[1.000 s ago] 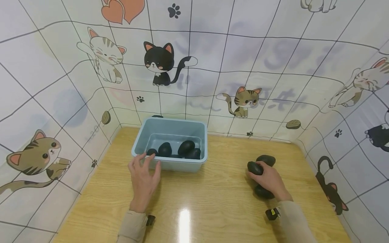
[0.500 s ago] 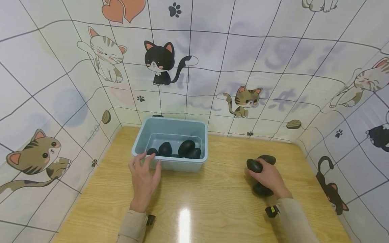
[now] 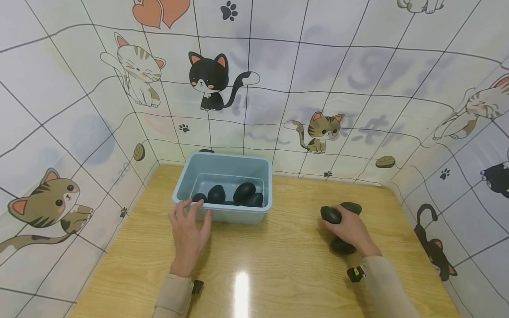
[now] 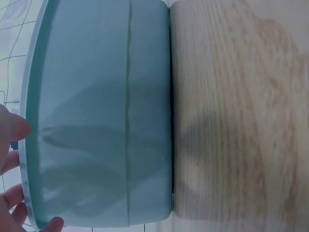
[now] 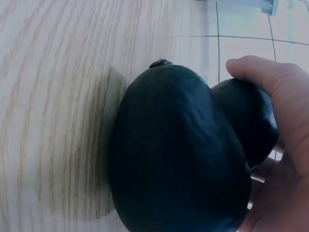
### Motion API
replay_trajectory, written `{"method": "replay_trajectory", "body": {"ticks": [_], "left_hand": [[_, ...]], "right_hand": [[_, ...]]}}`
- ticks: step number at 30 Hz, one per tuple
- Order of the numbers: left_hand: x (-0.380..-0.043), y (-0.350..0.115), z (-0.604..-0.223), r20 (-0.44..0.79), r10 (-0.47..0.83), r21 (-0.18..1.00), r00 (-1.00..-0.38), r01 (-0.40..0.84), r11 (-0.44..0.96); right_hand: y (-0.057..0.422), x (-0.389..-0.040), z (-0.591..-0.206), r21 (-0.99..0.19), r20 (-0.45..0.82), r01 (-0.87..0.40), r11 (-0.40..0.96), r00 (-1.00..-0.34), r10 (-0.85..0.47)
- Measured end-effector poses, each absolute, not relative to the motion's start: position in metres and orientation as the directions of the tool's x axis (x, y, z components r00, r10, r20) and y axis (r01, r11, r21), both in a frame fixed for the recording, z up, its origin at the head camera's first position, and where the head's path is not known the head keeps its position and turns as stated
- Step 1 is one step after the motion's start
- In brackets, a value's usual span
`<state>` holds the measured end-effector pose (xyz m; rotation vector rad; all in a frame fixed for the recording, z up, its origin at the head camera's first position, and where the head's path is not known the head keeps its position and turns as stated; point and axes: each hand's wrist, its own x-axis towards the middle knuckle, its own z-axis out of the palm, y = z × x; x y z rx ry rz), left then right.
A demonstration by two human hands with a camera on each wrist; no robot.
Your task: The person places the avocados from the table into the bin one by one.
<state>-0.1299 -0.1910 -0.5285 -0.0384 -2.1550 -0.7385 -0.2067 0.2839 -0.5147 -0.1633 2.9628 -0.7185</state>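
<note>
My right hand [image 3: 351, 229] grips a dark green avocado [image 3: 331, 215] between thumb and fingers, over the right part of the table. Two more avocados lie by this hand: one behind it [image 3: 353, 207], one on its near side [image 3: 343, 245]. The right wrist view shows the near avocado [image 5: 178, 150] large, its stem end up, partly covering the held avocado [image 5: 246, 116]. My left hand [image 3: 188, 234] rests its spread fingers on the front rim of a light blue plastic bin [image 3: 226, 214]. Several avocados [image 3: 244, 193] lie inside; the front wall hides their lower parts.
The wooden table [image 3: 274, 265] reaches back to a wall sheet [image 3: 270, 70] printed with cats and grid lines, which also closes both sides. The bin stands close to the back wall. A bright light reflection lies on the table's front middle.
My right hand has shifted slightly left and away with the held avocado. The avocado on its near side has also moved a little the same way. My left hand stays on the rim.
</note>
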Motion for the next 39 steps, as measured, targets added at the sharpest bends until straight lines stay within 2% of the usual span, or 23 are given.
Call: {"method": "replay_trajectory", "body": {"ticks": [11, 20, 39], "left_hand": [[-0.129, -0.190, -0.527, 0.695, -0.232, 0.509, -0.680, 0.238, 0.827], [-0.129, -0.190, -0.529, 0.719, -0.230, 0.490, -0.656, 0.243, 0.837], [-0.129, -0.190, -0.528, 0.714, -0.230, 0.496, -0.662, 0.245, 0.833]], "right_hand": [[0.283, -0.208, -0.516, -0.441, -0.045, -0.099, 0.892, -0.990, -0.133], [0.277, -0.206, -0.516, -0.458, -0.048, -0.103, 0.883, -0.989, -0.140], [0.266, -0.214, -0.512, -0.481, -0.042, -0.117, 0.869, -0.987, -0.156]]}}
